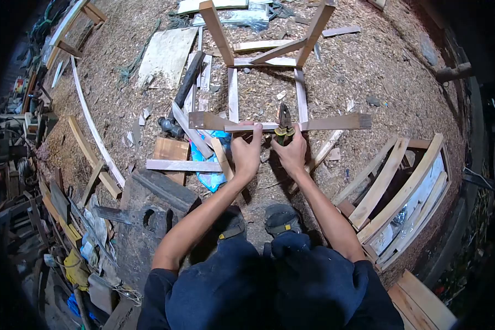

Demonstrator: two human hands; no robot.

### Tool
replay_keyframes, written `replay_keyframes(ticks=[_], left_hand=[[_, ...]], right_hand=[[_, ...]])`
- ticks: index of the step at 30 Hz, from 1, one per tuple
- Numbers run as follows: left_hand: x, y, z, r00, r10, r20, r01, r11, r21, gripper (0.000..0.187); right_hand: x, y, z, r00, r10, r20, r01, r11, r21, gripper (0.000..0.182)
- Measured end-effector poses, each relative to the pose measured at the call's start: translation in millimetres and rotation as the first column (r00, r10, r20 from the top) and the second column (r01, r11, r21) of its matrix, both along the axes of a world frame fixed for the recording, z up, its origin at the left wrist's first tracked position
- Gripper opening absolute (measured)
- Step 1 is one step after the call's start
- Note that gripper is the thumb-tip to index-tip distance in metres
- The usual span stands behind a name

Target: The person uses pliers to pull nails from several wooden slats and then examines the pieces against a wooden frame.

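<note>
Wood shavings blanket the ground (390, 104) on every side, with offcuts strewn across them. Nearest, below the hands, are two dark shoes (283, 219) with yellow tabs. Left of them sits a heavy, weathered block (143, 236) with a hole in it; to the right, curved slats form an openwork wooden piece (401, 190).

Farther out, the left hand (247, 154) grips the near rail of a wooden frame (300, 93), thumb up against the rail. Just beside it, the right hand (292, 154) is closed around pliers (284, 121) with yellow-and-green handles, their metal end pointing away from the body, over the rail. Left of the hands lie a pale strip (184, 165) across a brown board (168, 148), some blue plastic (208, 180) and a dark hammer (190, 82).

Beyond the hands, the frame runs outward to two legs that stick up at its far end. To the left of that end is a whitish panel (168, 58), and past it, long pieces (236, 19) partly covered by clear plastic.
</note>
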State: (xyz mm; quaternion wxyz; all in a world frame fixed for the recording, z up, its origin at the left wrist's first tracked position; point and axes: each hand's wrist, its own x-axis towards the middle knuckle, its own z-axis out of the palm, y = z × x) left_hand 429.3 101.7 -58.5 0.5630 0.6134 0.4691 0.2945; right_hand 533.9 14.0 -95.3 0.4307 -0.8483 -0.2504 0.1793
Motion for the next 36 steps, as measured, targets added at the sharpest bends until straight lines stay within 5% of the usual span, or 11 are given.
replay_keyframes(ticks=[9, 13, 26, 28, 31, 36], left_hand=[[7, 3, 2, 1.000, 0.021, -0.020, -0.020, 0.999, 0.033, 0.035], [8, 2, 6, 1.000, 0.025, 0.014, -0.024, 0.998, -0.065, 0.035], [7, 2, -3, 1.000, 0.027, -0.009, -0.027, 0.999, 0.030, 0.034], [7, 5, -3, 1.000, -0.024, 0.010, 0.025, 0.993, -0.115, 0.039], [7, 6, -12, 0.999, -0.042, -0.011, 0.042, 0.999, 0.009, 0.039], [9, 6, -25, 0.997, -0.050, 0.067, 0.055, 0.996, -0.074, 0.041]], right_hand=[[0, 10, -7, 0.999, 0.043, 0.000, -0.043, 0.991, 0.123, 0.054], [1, 12, -5, 0.999, 0.049, 0.012, -0.049, 0.996, 0.078, 0.054], [1, 17, 13, 0.992, 0.090, 0.087, -0.091, 0.996, 0.007, 0.055], [2, 17, 10, 0.991, 0.086, 0.105, -0.086, 0.996, -0.008, 0.056], [3, 17, 10, 0.993, 0.089, 0.072, -0.089, 0.996, -0.003, 0.058], [5, 16, 18, 0.994, 0.109, -0.015, -0.110, 0.993, -0.052, 0.055]])
